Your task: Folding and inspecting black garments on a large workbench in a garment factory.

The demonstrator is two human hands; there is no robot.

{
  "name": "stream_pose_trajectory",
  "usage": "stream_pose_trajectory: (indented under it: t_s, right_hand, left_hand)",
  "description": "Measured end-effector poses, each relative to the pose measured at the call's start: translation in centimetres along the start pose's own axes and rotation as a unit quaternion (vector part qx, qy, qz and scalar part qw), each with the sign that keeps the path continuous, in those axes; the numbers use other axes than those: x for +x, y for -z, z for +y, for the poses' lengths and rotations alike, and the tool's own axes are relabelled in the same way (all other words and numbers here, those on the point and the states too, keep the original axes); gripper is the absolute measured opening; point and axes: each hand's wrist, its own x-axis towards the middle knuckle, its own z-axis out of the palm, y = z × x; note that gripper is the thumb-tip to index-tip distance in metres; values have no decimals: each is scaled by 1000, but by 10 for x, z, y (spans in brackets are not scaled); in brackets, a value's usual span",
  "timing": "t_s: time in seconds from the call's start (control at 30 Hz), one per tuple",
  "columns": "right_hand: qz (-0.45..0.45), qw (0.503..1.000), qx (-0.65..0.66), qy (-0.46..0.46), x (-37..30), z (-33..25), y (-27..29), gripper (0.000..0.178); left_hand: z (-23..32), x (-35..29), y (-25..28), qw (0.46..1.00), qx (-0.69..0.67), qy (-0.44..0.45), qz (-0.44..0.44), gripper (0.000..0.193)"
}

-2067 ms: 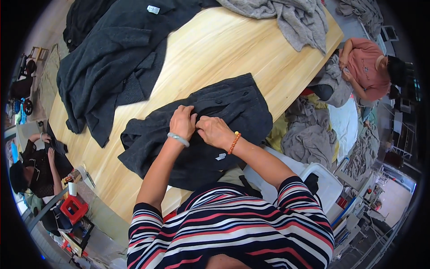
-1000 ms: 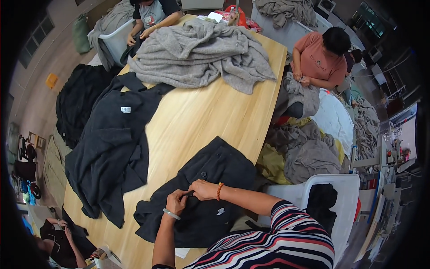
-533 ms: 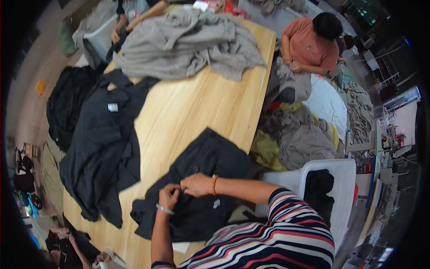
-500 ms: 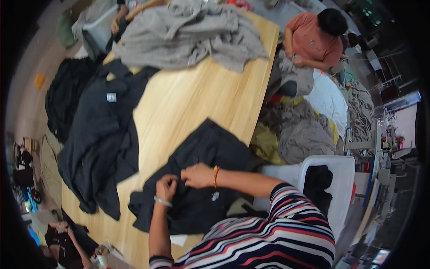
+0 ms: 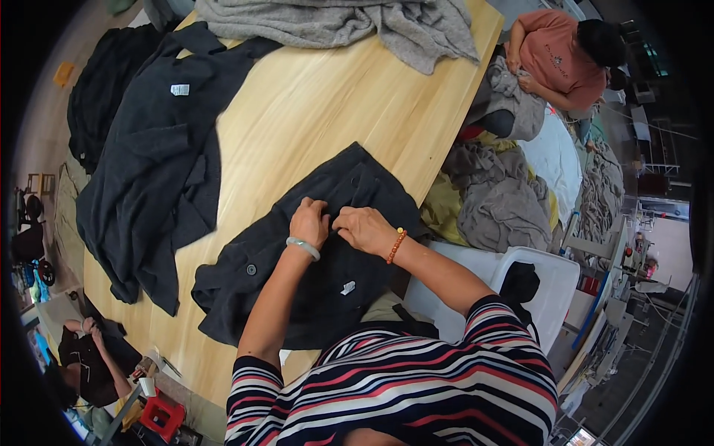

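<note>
A dark charcoal buttoned garment (image 5: 342,256) lies spread on the near part of the wooden table (image 5: 297,104), in front of me. One round button (image 5: 251,269) shows at its left, and a small white label (image 5: 348,288) lies nearer my body. My left hand (image 5: 309,223), with a pale bangle at the wrist, has its fingers curled down onto the upper middle of the cloth. Close beside it, my right hand (image 5: 366,228), wearing a beaded bracelet, pinches at the same area. Whatever small part sits between the fingertips is hidden.
Another dark garment (image 5: 156,156) with a white label drapes over the table's left side. Grey knits (image 5: 327,22) lie along the far edge. At the right stand a white bin (image 5: 554,279), a grey garment heap (image 5: 498,201) and a seated person (image 5: 558,59). Another person (image 5: 93,357) sits lower left.
The view has shifted, so the table sits higher in it. Both hands stay close together on the dark garment, with fingers slightly rearranged. The button at its left now shows.
</note>
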Motion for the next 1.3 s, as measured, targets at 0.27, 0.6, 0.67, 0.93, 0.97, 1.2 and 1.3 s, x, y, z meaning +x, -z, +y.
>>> stream_pose_trajectory:
  t_s: [0.27,0.6,0.67,0.93,0.97,1.2,1.3]
  right_hand:
    - [77,992,97,2,4,11,-9,14]
    - [-6,997,59,-43,0,12,-13,13]
    - [0,999,41,-36,1,10,-14,16]
    - [66,992,78,-69,-2,5,-19,21]
    - [65,995,58,-56,-4,7,-22,21]
    - [16,999,-26,-40,-7,15,-30,20]
    - [16,998,45,-50,-3,20,-34,21]
  left_hand:
    - [-17,8,-9,996,-33,55,-63,11]
    - [-11,5,-8,991,-37,65,-112,5]
    - [-27,6,-11,912,-334,188,-149,3]
    - [-12,8,10,846,-436,263,-157,4]
    - [-11,6,12,846,-435,264,-158,4]
    - [-17,-17,6,960,-225,5,-165,19]
    - [-33,-12,-9,927,-323,124,-146,20]
